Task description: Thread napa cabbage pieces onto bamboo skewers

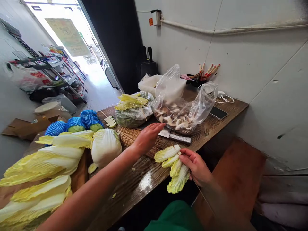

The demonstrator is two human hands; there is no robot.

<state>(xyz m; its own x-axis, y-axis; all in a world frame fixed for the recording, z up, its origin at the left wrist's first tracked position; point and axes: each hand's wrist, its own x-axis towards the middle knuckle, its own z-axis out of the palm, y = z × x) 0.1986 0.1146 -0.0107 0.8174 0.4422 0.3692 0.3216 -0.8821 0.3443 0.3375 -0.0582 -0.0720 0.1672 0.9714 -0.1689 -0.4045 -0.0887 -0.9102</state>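
In the head view my right hand [197,166] pinches a wooden skewer threaded with several yellow-green napa cabbage pieces [176,166], held out past the table's front edge. The skewer's tip pokes out above the top piece, and its lower end runs down below my hand. My left hand [149,138] reaches over a pile of bare bamboo skewers [130,136], fingers stretched forward, with nothing visible in it. Just beyond its fingertips are a cleaver [176,137] lying flat and a clear plastic bag of sliced mushrooms [178,120].
Long cabbage leaves [43,160] and a cabbage head [106,146] lie left. Behind them sit vegetables in blue foam nets [75,123]. Filled skewers rest on a plastic bag [133,112]. A phone [218,113] lies right; a white wall [240,57] stands behind.
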